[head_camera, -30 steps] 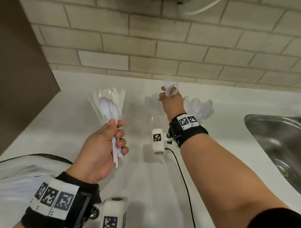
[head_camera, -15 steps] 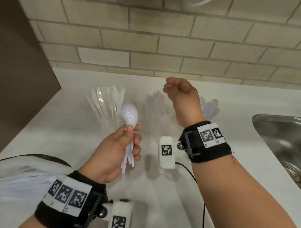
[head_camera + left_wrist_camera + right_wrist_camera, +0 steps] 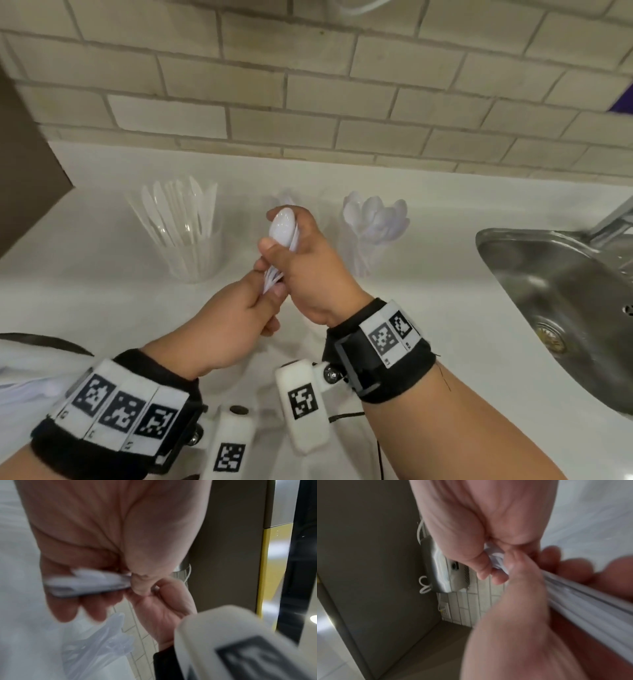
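A small bunch of white plastic spoons (image 3: 281, 230) is held upright over the white counter (image 3: 102, 301). My left hand (image 3: 239, 308) grips the handles (image 3: 85, 584) from below. My right hand (image 3: 301, 260) pinches the bunch just under the bowls, thumb in front, fingers curled behind. Three clear plastic cups stand behind: the left cup (image 3: 186, 240) holds plastic knives, the middle cup (image 3: 291, 198) is mostly hidden behind my hands, the right cup (image 3: 375, 226) holds spoons.
A steel sink (image 3: 561, 301) with a drain lies at the right, its tap at the frame edge. The tiled wall (image 3: 308, 85) runs behind the cups. A dark cabinet side (image 3: 24, 164) stands at the left. White plastic bag material (image 3: 30, 370) lies near my left wrist.
My right hand dropped back from the middle cup and came onto the spoons that my left hand holds. My left hand shifted right, toward the centre.
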Motion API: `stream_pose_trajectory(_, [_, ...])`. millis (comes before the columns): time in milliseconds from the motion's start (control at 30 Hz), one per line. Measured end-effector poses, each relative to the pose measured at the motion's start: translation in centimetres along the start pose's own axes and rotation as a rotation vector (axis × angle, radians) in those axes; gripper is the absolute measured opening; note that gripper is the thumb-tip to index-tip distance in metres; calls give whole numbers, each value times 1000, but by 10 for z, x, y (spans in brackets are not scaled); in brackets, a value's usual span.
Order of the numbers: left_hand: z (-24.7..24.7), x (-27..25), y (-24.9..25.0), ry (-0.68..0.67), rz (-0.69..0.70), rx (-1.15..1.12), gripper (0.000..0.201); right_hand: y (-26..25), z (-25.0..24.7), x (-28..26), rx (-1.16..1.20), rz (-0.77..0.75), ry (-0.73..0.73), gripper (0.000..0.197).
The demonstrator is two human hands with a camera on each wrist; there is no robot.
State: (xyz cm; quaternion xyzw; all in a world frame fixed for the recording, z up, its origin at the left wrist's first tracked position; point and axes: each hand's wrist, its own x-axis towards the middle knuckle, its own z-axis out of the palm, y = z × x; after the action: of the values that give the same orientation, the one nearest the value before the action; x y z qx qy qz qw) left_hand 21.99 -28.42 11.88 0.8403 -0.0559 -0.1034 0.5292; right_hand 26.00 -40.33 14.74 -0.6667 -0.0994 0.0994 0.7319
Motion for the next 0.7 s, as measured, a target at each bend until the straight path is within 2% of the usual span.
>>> stream_pose_trajectory(67, [-2,-2,-3,-31,-9,-26,41,-17,-20,3,7,-100,41,25])
stream_pose_trajectory(133, [-5,-6,-6,-32,-23,-26,62,-37,-49,11,-78,-290,206,27])
stream_pose_trajectory(167, [-9,-9,-8,-24,-25,-36,64,-48,-65,15,-156,-388,319,29])
stream_pose_trajectory(233, [-15,-15,-11,3,-34,-34,52,-62,-94,22,-304,-555,522,32])
stream_pose_trajectory(300, [-22,-21,-12,22,-55,-1,41,-61,-116,30,-395,-626,633,35])
stream_pose_trajectory(367, [-29,-28,-13,44,-80,37,38,-46,-126,38,-427,-543,658,35])
stream_pose_trajectory(500, [-47,-49,-22,129,-105,72,66,-4,-140,51,-475,-333,580,49])
stream_pose_trajectory(533, [-52,-56,-25,175,-102,67,65,2,-142,53,-519,-311,567,52])
stream_pose_trajectory(633, [-67,-80,-35,296,-100,59,66,9,-145,57,-704,-296,540,38])
stream_pose_trajectory(700, [-77,-94,-48,359,-111,89,72,15,-145,61,-940,-209,467,29])
